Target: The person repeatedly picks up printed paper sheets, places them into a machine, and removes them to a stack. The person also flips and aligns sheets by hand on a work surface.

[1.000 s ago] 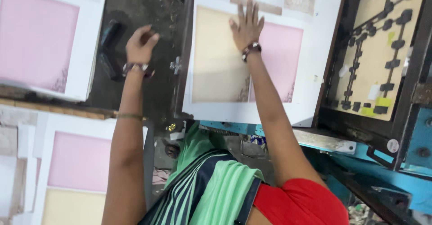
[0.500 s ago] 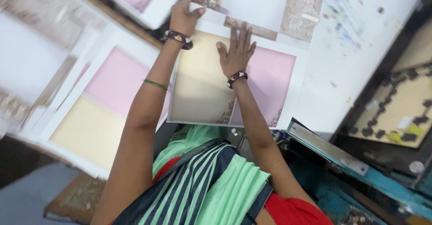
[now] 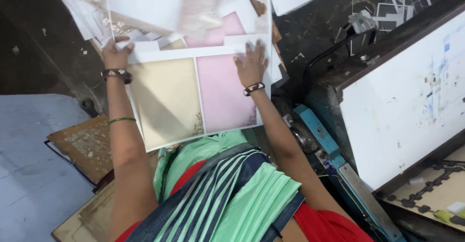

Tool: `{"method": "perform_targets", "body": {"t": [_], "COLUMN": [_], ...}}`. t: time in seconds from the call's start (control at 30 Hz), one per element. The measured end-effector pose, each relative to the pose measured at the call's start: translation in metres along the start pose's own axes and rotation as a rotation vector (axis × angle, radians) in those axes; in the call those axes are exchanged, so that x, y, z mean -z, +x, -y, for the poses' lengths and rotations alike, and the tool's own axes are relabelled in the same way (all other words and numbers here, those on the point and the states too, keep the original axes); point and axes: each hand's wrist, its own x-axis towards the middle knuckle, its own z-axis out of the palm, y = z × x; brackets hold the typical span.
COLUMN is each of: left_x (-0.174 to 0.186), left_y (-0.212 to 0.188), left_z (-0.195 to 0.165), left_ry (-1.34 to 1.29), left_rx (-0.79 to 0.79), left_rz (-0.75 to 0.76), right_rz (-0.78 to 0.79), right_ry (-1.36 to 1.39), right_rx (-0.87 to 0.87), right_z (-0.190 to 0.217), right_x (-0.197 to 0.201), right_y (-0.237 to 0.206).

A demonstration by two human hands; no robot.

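Observation:
A large white printed sheet [image 3: 193,97] with a cream panel on the left and a pink panel on the right lies in front of me on a stack of similar sheets [image 3: 160,9]. My left hand [image 3: 115,53] grips the sheet's upper left corner. My right hand [image 3: 252,65] presses flat with fingers spread on the pink panel near the upper right corner. Both wrists wear dark bracelets, and a thin green bangle sits on the left forearm.
A blue-framed machine [image 3: 334,150] with a white platen [image 3: 407,101] stands at the right. A die board with black strips [image 3: 436,198] shows at the bottom right. Brown cardboard pieces [image 3: 77,145] lie at the lower left on a grey floor.
The view has swung left, away from the machine. Both hands have carried the cream and pink sheet over to the stack, and the left hand has shifted to its upper left corner.

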Motion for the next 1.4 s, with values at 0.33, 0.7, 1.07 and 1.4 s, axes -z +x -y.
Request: {"method": "perform_targets", "body": {"t": [0.33, 0.7, 1.07, 1.4], "left_x": [0.021, 0.012, -0.001, -0.102], "left_y": [0.007, 0.026, 0.039, -0.041], "left_z": [0.025, 0.043, 0.075, 0.049], "left_ry": [0.152, 0.138, 0.367, 0.408], "left_rx": [0.283, 0.365, 0.377, -0.523], "left_rz": [-0.229, -0.51, -0.574, -0.209], "right_rz": [0.34, 0.303, -0.318, -1.057], "right_ry": [-0.149, -0.36, 0.259, 0.088], "right_rx": [-0.158, 0.042, -0.031, -1.036], "right_z": [0.007, 0.047, -0.023, -0.215], "right_x": [-0.005, -0.002, 0.009, 0.083], "right_y": [0.016, 0.114, -0.048, -0.511]}}
